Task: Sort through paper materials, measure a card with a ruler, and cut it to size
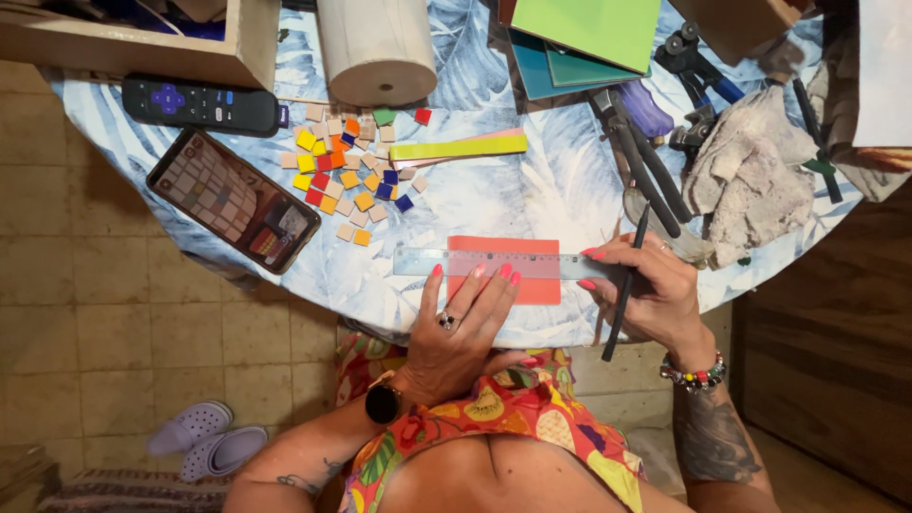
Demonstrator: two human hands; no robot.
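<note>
The left hand (463, 323) reaches up from the lap onto the table (532, 190), palm down, fingers spread and pressing flat on a clear ruler (494, 263) that lies across an orange tile (508, 270) near the table's front edge. The wrist is bent back slightly, with a black watch (384, 403) on it and a ring on one finger. The right hand (651, 296) rests just beside the tile's right edge, curled around a black pen (626, 285) that it grips between thumb and fingers; the pen stands tilted, its tip up by the ruler's right end and its tail pointing down past the table edge. Two fingertips of that hand touch the ruler's end. A beaded bracelet (696, 374) circles the right wrist. Further back on the table lie a heap of small coloured tiles (347, 171), a yellow-green strip (458, 147), a phone (234, 200), a remote (199, 104), black pliers (646, 166) and a crumpled rag (746, 180). Pale clogs (204, 439) sit on the floor at left.
</note>
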